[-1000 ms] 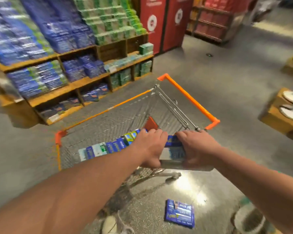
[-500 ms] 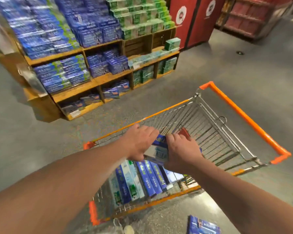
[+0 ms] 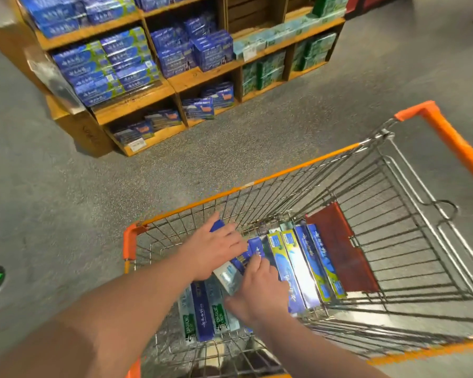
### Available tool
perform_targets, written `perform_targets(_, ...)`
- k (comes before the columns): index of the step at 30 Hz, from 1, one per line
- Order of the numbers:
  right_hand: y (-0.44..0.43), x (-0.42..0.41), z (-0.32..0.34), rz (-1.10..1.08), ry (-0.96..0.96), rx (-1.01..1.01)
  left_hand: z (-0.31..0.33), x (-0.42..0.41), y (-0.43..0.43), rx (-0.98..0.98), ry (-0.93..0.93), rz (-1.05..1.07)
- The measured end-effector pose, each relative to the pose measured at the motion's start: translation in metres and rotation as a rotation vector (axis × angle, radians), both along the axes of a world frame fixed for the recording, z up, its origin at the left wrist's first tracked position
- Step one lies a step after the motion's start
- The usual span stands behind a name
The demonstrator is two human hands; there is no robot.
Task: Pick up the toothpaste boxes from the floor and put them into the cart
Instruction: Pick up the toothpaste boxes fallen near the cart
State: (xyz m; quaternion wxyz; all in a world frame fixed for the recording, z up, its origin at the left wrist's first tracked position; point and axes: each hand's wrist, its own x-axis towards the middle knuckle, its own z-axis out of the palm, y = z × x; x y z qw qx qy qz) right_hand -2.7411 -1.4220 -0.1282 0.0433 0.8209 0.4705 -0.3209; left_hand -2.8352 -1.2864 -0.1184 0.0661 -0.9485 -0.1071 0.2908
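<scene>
- The left hand (image 3: 213, 252) lies on top of the pack (image 3: 228, 275), near the middle of the frame. Its fingers are almost straight and spread, and I judge that they press the pack down and steer it. The thumb is hidden.
- The right hand (image 3: 260, 291) is just below and to the right of it. Its fingers are curled on the near edge of the pack and pinch it, probably to guide that end into place.
- The pack is between the two hands and touches both. It is tilted, with its far blue corner showing above the left hand. It is inside the cart (image 3: 298, 167), low over the bottom, but I cannot tell if it rests there already.
- The boxes (image 3: 306, 268) in the cart lie flat, side by side, with the long sides touching. This order saves room, and the pack seems aimed at the gap between this row and the boxes at lower centre.
- The row leans against a red flap (image 3: 339, 249), which keeps it from sliding.
- A shelf (image 3: 137, 103) with more boxes stands at upper left, well apart from the cart.
- No box on the floor (image 3: 66, 200) shows in this view.
</scene>
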Motion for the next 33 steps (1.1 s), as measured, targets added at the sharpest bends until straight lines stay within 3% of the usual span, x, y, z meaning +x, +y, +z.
perform_targets(6, 0.01, -0.028, -0.048, -0.13, 0.11, -0.076, -0.059, -0.01, 0.014, -0.031, 0.102, -0.083)
perform_targets(11, 0.018, -0.053, -0.063, -0.177, 0.097, -0.031, -0.09, -0.035, 0.034, -0.004, -0.029, -0.174)
perform_targets(15, 0.023, -0.073, -0.07, -0.187, 0.112, -0.018, -0.095, -0.049, 0.043, 0.001, -0.088, -0.228)
perform_targets(18, 0.02, -0.082, -0.075, -0.207, 0.103, -0.039, -0.1, -0.056, 0.038, -0.041, -0.021, -0.217)
perform_targets(25, 0.011, -0.081, -0.087, -0.318, 0.039, 0.002, -0.103, -0.037, 0.035, -0.087, -0.142, -0.238)
perform_targets(33, 0.005, -0.071, -0.096, -0.251, 0.009, 0.0, -0.109, -0.035, 0.026, -0.076, -0.066, -0.163)
